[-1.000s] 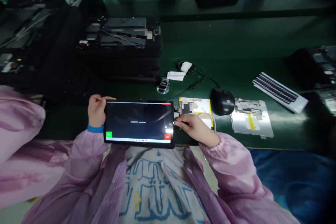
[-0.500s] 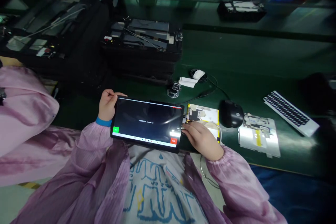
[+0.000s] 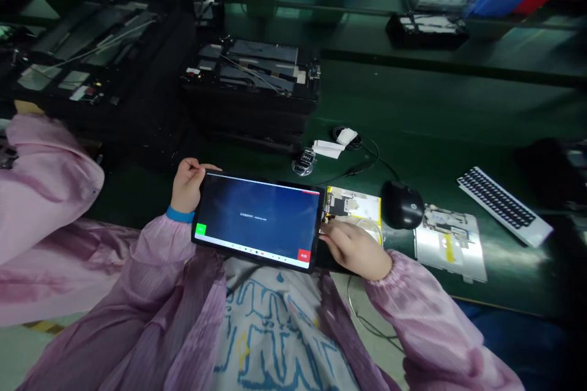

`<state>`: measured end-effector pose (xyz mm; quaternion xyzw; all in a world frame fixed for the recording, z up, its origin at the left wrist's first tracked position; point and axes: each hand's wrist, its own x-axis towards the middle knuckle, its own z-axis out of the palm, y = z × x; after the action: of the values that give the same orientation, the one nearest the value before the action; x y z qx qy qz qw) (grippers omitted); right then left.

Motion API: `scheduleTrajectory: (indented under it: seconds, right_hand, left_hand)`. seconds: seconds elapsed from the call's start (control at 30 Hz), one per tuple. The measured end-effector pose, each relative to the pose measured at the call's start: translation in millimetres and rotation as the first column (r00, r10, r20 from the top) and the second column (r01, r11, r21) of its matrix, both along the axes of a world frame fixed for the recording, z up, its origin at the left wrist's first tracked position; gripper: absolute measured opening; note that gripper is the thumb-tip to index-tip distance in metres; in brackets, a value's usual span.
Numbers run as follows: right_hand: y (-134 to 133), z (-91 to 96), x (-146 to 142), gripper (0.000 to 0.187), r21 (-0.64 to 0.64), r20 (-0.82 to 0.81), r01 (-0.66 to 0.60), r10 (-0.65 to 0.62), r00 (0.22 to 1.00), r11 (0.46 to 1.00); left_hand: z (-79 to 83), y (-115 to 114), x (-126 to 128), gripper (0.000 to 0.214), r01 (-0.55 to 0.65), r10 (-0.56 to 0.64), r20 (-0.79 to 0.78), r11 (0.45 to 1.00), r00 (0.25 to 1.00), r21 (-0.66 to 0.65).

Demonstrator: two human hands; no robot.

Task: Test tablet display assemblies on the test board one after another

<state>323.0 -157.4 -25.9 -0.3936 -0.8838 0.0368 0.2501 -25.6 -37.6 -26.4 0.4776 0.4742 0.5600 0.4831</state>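
Note:
A tablet screen [image 3: 259, 220], lit dark blue with a green box at lower left and a red box at lower right, tilts toward me above the bench edge. My left hand [image 3: 186, 186] grips its upper left corner, fingers wrapped behind. Against its right edge, my right hand [image 3: 353, 247] is closed in a pinch; what lies between thumb and fingers is hidden. Just beyond the right hand lies a yellow-edged battery with a circuit board [image 3: 355, 204]. A pale cable [image 3: 351, 299] loops down below that hand.
Stacks of black-framed parts [image 3: 252, 73] stand at the back left. A chrome tally counter [image 3: 303, 162], a white paper strip [image 3: 328, 148], a black mouse [image 3: 403, 204], a silver panel [image 3: 449, 241] and a white keyboard [image 3: 504, 204] lie rightward. A co-worker's pink sleeve [image 3: 50, 165] is at left.
The screen has brightened from near black to dark blue. Both hands keep their places on the tablet, and the whole view has shifted slightly.

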Motion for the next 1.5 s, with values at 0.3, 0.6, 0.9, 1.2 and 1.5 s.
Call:
scheduleTrajectory:
  seconds: [0.3, 0.6, 0.9, 1.2, 1.5]
  right_hand:
    - [9.7, -16.4, 13.7, 0.028, 0.012, 0.091, -0.102, 0.1, 0.991, 0.995]
    - [16.2, -13.4, 10.9, 0.021, 0.117, 0.044, -0.126, 0.122, 0.992, 0.985]
    - [19.2, -8.9, 10.3, 0.024, 0.094, 0.008, -0.128, 0.128, 0.992, 0.987]
    - [17.9, -11.0, 8.7, 0.02, 0.064, -0.049, -0.102, 0.106, 0.993, 0.993]
    - [15.6, -15.8, 3.6, 0.019, 0.093, -0.098, -0.055, 0.064, 0.993, 0.994]
  left_hand:
    - [4.4, 2.5, 2.7, 0.036, -0.04, 0.038, -0.059, 0.998, 0.998, -0.043]
    - [4.1, 4.3, 2.1, 0.039, -0.031, 0.029, -0.108, 0.999, 0.994, -0.011]
    - [1.1, 7.2, -2.3, 0.04, -0.027, 0.029, -0.118, 1.0, 0.993, 0.016]
    - [5.7, 6.1, 1.3, 0.043, -0.035, 0.035, -0.163, 0.999, 0.986, 0.001]
    - [8.7, 5.3, 4.6, 0.047, -0.049, 0.05, -0.165, 0.999, 0.985, 0.012]
